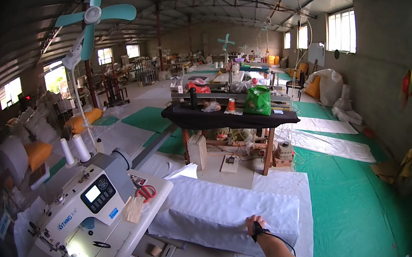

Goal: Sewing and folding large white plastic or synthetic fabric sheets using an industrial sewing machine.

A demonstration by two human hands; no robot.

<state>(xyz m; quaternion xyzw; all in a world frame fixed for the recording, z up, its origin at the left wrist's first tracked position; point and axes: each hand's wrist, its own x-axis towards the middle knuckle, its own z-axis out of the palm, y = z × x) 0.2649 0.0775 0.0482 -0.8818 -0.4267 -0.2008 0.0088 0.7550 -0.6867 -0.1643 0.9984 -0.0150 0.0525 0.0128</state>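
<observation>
My right hand (pixel 255 224), with a black band at the wrist, rests on the near side of a long, box-shaped stack of white fabric (pixel 222 203). Its fingers look spread against the cloth, with nothing visible between them. My left hand is out of view. Left of the white stack stands a white sewing machine (pixel 82 203) with a lit panel, mounted on a pale table (pixel 144 219). Red-handled scissors (pixel 146 192) and a beige scrap of cloth (pixel 133 209) lie on that table. Dark thread snips (pixel 101 244) are near the needle area.
Ahead is a table with a black cover (pixel 228 121), holding a green bag (pixel 258 100) and an orange thread cone (pixel 231 105). Green sheeting (pixel 347 199) covers the floor at right. A teal fan (pixel 92 15) rises at left beside white thread cones (pixel 81 147).
</observation>
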